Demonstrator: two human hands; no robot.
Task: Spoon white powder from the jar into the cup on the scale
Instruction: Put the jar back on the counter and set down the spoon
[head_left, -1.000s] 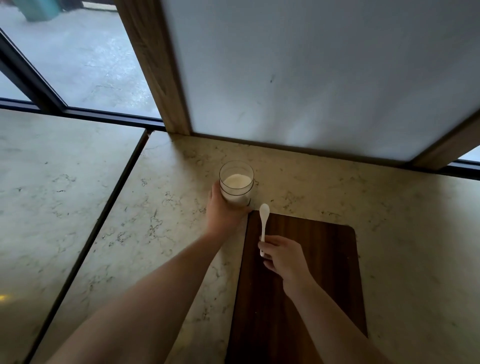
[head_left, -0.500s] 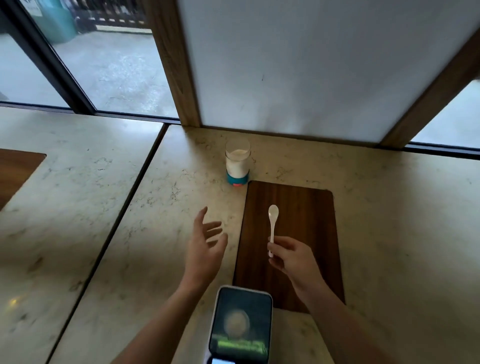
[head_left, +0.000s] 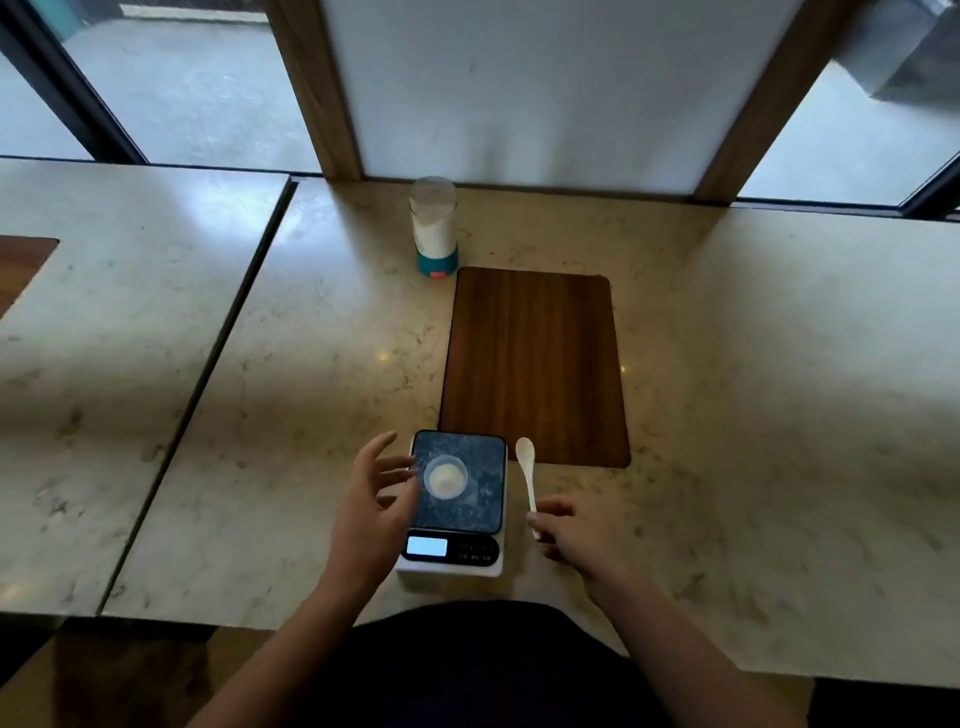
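A clear jar (head_left: 432, 228) of white powder with a teal base stands at the back of the marble counter, by the far left corner of the wooden board. A small clear cup (head_left: 445, 477) holding white powder sits on the dark platform of a white digital scale (head_left: 483, 499) near the front edge. My left hand (head_left: 375, 499) hovers open at the cup's left, fingers spread and close to it. My right hand (head_left: 569, 530) pinches the handle of a white spoon (head_left: 527, 467) just right of the scale, bowl pointing away and looking empty.
A dark wooden board (head_left: 535, 364) lies beyond the scale. A seam (head_left: 228, 332) splits the counter from a second slab on the left, which carries another wooden inlay (head_left: 21, 265). A white panel with wooden posts and windows backs the counter. My dark clothing fills the front edge.
My left hand let go of the jar and pulled back to the scale. The view tilted down, bringing scale and cup fully into sight. My right hand drew the spoon back off the board.
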